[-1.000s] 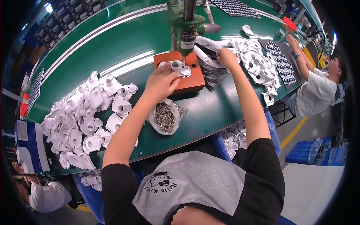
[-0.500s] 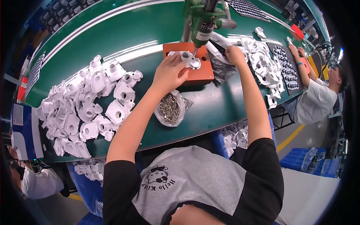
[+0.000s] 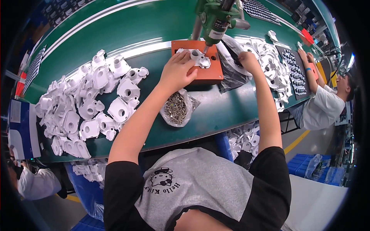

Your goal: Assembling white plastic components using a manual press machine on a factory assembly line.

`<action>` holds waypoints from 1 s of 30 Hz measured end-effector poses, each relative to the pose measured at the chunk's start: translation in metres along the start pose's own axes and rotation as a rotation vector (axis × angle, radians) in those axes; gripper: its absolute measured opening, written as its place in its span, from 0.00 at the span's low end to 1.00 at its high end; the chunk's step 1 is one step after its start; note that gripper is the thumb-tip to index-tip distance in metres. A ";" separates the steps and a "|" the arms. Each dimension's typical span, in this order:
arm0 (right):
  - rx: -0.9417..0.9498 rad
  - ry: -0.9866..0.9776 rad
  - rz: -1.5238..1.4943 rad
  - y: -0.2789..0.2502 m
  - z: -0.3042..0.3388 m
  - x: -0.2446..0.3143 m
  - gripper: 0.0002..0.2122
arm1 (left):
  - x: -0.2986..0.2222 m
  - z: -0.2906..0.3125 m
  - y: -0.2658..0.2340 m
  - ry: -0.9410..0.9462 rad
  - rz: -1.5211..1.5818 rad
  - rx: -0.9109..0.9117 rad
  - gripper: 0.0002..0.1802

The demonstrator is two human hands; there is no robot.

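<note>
My left hand (image 3: 178, 72) lies over a white moulded housing (image 3: 199, 59), fingers across its left end and thumb beside it, keeping it on an orange block (image 3: 206, 77). A green machine head (image 3: 214, 23) with a thin metal tip hangs above, close to the housing's right end. My right hand (image 3: 249, 62) is closed at the edge of a clear plastic bag (image 3: 232, 73) with dark contents, right of the block. What its fingers pinch is too small to make out. A bag of screws (image 3: 175, 109) sits open in front of the block, below my left wrist.
White housings (image 3: 86, 102) are heaped on the green table at left. More white parts (image 3: 268, 63) lie at right, beside a dark tray (image 3: 295, 71) of small parts. Blue bins (image 3: 86, 188) stand under the front edge. Another person (image 3: 323, 104) works at far right.
My right hand has shifted slightly right and nearer at the plastic bag. My left hand stays on the housing. The whole view has swung a little.
</note>
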State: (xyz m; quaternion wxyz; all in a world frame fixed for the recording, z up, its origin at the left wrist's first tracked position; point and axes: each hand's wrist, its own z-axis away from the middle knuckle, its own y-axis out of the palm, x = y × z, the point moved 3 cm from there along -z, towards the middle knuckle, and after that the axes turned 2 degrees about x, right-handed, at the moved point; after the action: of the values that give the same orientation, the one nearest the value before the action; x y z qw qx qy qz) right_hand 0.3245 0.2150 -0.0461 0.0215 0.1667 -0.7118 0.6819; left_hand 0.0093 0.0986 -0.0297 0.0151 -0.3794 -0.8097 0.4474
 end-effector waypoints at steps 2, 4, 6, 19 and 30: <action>-0.020 -0.025 -0.131 -0.011 0.003 0.002 0.10 | 0.001 0.001 -0.001 -0.005 -0.001 -0.006 0.14; 0.036 0.046 -0.274 -0.019 0.006 0.006 0.09 | 0.001 0.001 0.000 -0.008 -0.006 0.027 0.15; 0.091 0.113 -0.417 -0.026 0.008 0.015 0.08 | 0.000 0.000 0.000 -0.013 -0.002 0.022 0.15; -0.311 -0.365 -0.662 0.004 0.038 0.151 0.07 | -0.001 0.000 0.000 0.004 -0.018 -0.019 0.15; -0.301 -0.596 -0.058 -0.008 0.070 0.172 0.11 | 0.001 -0.001 0.001 0.019 -0.012 -0.034 0.15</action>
State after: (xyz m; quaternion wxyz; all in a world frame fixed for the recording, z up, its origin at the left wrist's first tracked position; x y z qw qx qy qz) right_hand 0.1784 0.1103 0.0010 -0.1442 0.3740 -0.7745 0.4894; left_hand 0.0096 0.0997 -0.0299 0.0192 -0.3788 -0.8194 0.4298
